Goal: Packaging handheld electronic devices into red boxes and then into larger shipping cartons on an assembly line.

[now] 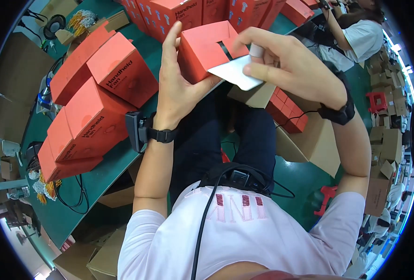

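A red carton [207, 42] stands upright in front of me, with a dark slit showing in its top. My left hand [176, 86] grips its left and near sides, thumb along the lower edge and fingers up the side. Over the carton's near right corner, my right hand [284, 65] pinches a white flat piece [238, 73] between thumb and fingers. Whether this piece is a flap of the carton or a separate sheet, I cannot tell. A short white sleeve or wrap [257, 50] shows at one right finger.
Several red printed cartons [95, 112] lean together on the green table [109, 179] at left; more red cartons [169, 16] line its far side. An open cardboard box [309, 144] with small red boxes [286, 109] sits right of my legs. Another person [356, 39] works at far right.
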